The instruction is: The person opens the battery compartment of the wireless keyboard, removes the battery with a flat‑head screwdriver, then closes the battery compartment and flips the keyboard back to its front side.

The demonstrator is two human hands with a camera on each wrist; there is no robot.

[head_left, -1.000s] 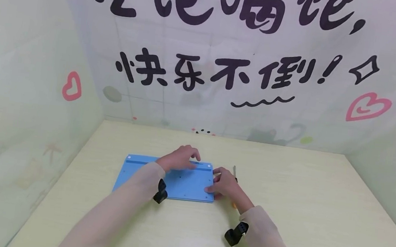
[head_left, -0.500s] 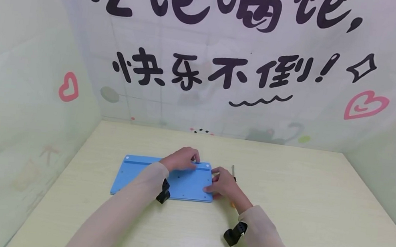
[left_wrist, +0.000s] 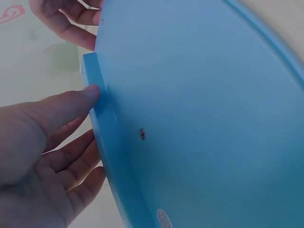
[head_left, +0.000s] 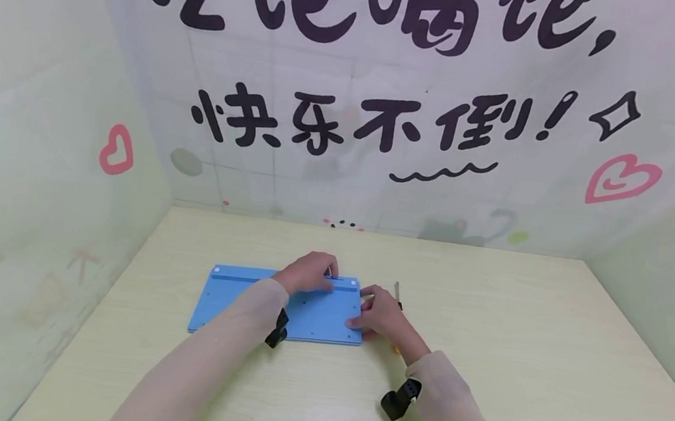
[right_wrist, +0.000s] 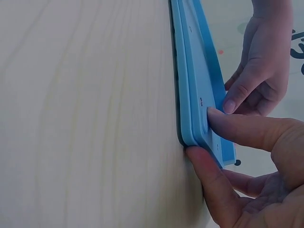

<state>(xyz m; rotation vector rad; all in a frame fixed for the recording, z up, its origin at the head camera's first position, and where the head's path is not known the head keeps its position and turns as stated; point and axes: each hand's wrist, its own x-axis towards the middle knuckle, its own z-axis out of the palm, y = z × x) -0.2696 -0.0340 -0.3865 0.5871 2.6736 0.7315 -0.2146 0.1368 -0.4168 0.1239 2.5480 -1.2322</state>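
Observation:
A blue keyboard (head_left: 320, 315) lies underside up, with small screw holes on its back and a raised ridge (left_wrist: 107, 128) along its far edge. My left hand (head_left: 309, 271) grips that ridge, thumb on top and fingers behind it. A thin dark line shows on the ridge beside these fingers. At the near right end my right hand (head_left: 384, 311) pinches the keyboard's side. Its thumb presses the back, and another finger touches the corner, as the right wrist view shows. Just beyond the right hand lies a screwdriver (head_left: 397, 291), its metal shaft visible and its orange handle mostly hidden.
The keyboard rests on a pale wooden table (head_left: 486, 322). Behind it hangs a printed white backdrop (head_left: 339, 190), and similar sheets stand at both sides. Each wrist wears a small black camera, one of them the right wrist camera (head_left: 399, 400).
My left hand has lowered onto the ridge, its fingers closing on the far edge. The right hand stays at the keyboard's side. The head view has shifted slightly.

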